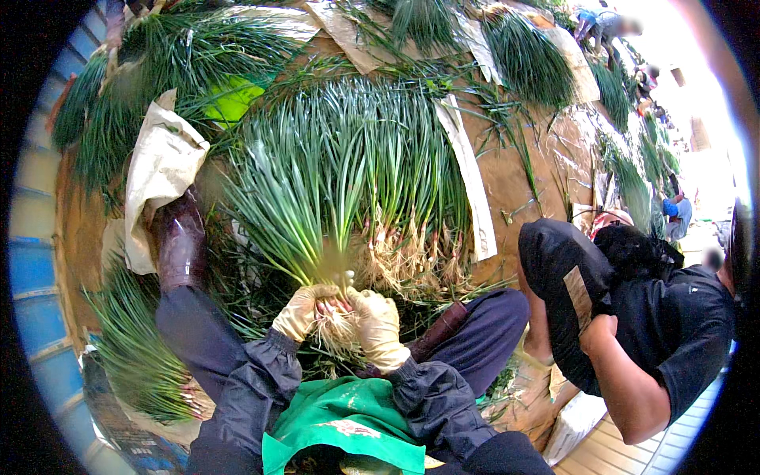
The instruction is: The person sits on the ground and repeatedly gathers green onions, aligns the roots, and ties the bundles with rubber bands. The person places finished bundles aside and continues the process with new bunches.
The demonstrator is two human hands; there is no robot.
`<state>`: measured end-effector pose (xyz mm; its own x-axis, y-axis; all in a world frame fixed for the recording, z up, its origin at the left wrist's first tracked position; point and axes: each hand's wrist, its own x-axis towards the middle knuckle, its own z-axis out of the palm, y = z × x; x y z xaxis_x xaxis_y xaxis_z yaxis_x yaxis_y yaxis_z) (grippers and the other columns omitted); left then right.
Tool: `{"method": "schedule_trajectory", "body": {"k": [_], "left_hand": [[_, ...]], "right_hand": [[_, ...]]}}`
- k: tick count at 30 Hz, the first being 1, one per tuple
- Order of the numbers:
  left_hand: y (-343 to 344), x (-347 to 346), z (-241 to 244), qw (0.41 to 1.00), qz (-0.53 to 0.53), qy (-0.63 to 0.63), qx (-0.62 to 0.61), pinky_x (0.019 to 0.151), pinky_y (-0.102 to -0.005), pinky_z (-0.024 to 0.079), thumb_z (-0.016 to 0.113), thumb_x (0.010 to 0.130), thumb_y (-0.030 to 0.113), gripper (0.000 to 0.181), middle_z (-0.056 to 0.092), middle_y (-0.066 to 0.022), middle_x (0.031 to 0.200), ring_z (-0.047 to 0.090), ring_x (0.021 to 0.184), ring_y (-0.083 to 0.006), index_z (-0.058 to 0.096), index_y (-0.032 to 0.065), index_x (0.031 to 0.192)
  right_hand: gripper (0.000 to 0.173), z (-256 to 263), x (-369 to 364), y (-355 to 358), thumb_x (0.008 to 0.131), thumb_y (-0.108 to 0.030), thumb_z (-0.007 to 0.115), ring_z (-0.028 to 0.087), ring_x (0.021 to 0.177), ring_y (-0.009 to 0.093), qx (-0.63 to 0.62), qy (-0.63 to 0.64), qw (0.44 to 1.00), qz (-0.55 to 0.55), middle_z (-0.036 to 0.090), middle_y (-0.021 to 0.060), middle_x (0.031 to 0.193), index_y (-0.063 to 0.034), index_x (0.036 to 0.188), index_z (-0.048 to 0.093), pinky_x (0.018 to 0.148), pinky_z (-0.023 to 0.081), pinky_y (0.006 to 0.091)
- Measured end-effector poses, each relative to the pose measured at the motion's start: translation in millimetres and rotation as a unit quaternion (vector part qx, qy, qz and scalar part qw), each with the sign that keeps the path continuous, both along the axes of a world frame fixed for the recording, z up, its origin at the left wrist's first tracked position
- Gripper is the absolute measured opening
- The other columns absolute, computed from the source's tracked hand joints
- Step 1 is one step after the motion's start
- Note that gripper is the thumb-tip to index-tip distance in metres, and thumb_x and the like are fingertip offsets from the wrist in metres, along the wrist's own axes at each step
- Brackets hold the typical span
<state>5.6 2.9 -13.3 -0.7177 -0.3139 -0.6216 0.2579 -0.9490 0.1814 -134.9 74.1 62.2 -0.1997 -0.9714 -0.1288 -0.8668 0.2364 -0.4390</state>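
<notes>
My left hand [304,310], in a cream glove, grips the lower stems of a bunch of green onions [297,219], just above their reddish bulbs and stringy roots. From the other side my right hand [376,326], gloved alike, closes on the same bunch; its fingertips are partly hidden. The leaves of this bunch fan out away from me. Beyond and to the right, a broad pile of green onions [404,160] lies with its roots [409,261] towards me. A pale strip of sheeting [469,178] runs along the right edge of that pile.
At my right sits a person in black clothes [665,320]. My left boot [181,237] stands beside a pale cloth sack [163,172]. Another green onion pile [142,350] lies at lower left. More bundles [528,59] and loose leaves cover brown sheeting [516,160]; other people are at the upper right.
</notes>
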Motion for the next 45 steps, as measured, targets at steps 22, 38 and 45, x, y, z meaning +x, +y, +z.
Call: {"method": "schedule_trajectory", "body": {"k": [22,38,45], "left_hand": [[39,9,9,0.978,0.063,-0.201,-0.007,0.04,-0.0207,0.041,0.054,0.075,0.006,0.012,0.06,-0.0153,0.062,0.053,0.043,-0.0153,0.059,-0.005,0.07],[27,26,32,0.991,0.072,-0.098,0.063,0.053,-0.0358,0.052,0.059,0.077,0.01,0.013,0.058,-0.0137,0.064,0.061,0.056,-0.0271,0.055,-0.002,0.078],[41,5,24,0.979,0.137,-0.153,0.014,0.043,-0.0316,0.048,0.058,0.074,0.007,0.016,0.056,-0.0166,0.056,0.056,0.044,-0.0258,0.058,-0.0081,0.077]], "right_hand": [[0.029,-28,31,-32,0.071,-0.027,0.068,0.059,0.067,0.023,0.056,-0.303,0.921,-0.237,0.061,0.0114,0.073,-0.0062,0.088,0.058,0.063,0.046,0.0316],[0.017,-65,16,-22,0.085,-0.02,0.05,0.039,0.048,0.007,0.146,-0.631,0.66,-0.38,0.048,-0.0026,0.062,-0.006,0.092,0.055,0.044,0.033,0.0206],[0.018,-54,32,-15,0.082,-0.021,0.056,0.055,0.061,0.015,0.026,-0.437,0.857,-0.271,0.059,0.0065,0.071,-0.0063,0.093,0.056,0.057,0.045,0.0276]]}}
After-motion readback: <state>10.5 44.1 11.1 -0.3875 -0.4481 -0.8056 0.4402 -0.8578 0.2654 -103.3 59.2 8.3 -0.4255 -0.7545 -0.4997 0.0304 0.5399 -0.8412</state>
